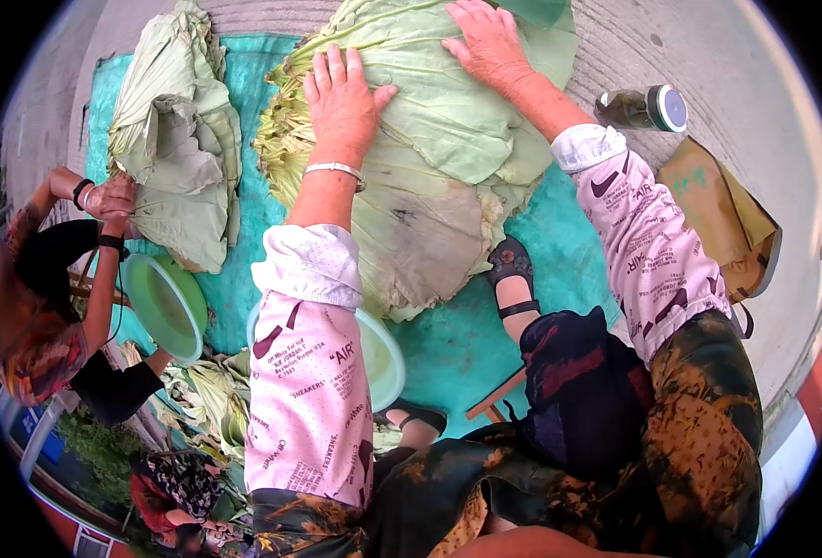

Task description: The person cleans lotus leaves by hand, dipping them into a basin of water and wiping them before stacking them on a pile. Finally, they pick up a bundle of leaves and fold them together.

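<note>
A broad stack of large pale-green leaves (448,121), with veins and yellowed, crumpled left edges, lies in front of me. They look like lotus leaves. My left hand (344,107) rests flat on the stack's upper left part, fingers stretched out and thumb apart. Higher up and to the right, my right hand (493,48) lies palm down on the leaves with its fingers spread. Neither hand holds anything. A browned, dried patch (429,232) shows on the lower leaves. Part of a darker green leaf (534,9) is at the top edge.
Under the leaves spreads a teal sheet (448,358). At left, a co-worker's hands (113,197) touch a second leaf stack (173,139). A green basin (164,307) and a pale basin (383,358) stand nearby. On the right are a jar (627,109) and a brown bag (713,209).
</note>
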A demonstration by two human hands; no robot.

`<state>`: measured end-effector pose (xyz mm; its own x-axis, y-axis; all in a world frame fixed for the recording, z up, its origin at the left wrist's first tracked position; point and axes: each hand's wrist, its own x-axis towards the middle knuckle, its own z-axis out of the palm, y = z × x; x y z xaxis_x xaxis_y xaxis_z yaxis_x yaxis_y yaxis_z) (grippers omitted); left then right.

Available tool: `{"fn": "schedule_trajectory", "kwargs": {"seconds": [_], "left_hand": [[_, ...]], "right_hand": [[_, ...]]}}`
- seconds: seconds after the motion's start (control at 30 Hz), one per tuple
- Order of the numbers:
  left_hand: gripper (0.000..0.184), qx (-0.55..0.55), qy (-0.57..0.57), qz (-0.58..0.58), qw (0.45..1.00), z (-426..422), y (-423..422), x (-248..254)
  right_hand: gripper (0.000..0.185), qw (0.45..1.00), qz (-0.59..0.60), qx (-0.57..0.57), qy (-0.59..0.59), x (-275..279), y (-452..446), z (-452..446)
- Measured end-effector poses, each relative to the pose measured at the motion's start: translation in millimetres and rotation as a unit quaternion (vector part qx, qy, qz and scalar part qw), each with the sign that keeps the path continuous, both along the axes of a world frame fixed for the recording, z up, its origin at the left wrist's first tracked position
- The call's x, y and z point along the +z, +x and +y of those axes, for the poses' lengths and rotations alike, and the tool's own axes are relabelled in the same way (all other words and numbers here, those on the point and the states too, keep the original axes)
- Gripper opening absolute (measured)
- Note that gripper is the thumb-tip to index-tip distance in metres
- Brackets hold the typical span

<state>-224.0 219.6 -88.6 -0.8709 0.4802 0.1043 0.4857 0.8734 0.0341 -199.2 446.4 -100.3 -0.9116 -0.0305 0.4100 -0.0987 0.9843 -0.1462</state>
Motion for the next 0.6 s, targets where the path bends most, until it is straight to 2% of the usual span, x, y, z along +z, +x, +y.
{"fn": "schedule_trajectory", "kwargs": {"seconds": [0.07,0.17,0.3,0.6], "left_hand": [[0.081,0.000,-0.011,-0.002,1.000,-1,-2,0],[0.081,0.002,-0.019,-0.011,1.000,0,-2,2],[0.081,0.001,-0.008,-0.023,1.000,2,-3,2],[0.080,0.012,-0.051,-0.028,0.998,4,-4,4]], "right_hand": [[0.059,0.999,0.021,-0.007,0.038,0,5,1],[0.055,0.998,0.058,0.014,-0.011,-1,17,-10],[0.069,0.991,-0.114,0.001,-0.075,-32,29,-25],[0.069,0.986,-0.163,0.005,-0.037,-39,27,-22]]}}
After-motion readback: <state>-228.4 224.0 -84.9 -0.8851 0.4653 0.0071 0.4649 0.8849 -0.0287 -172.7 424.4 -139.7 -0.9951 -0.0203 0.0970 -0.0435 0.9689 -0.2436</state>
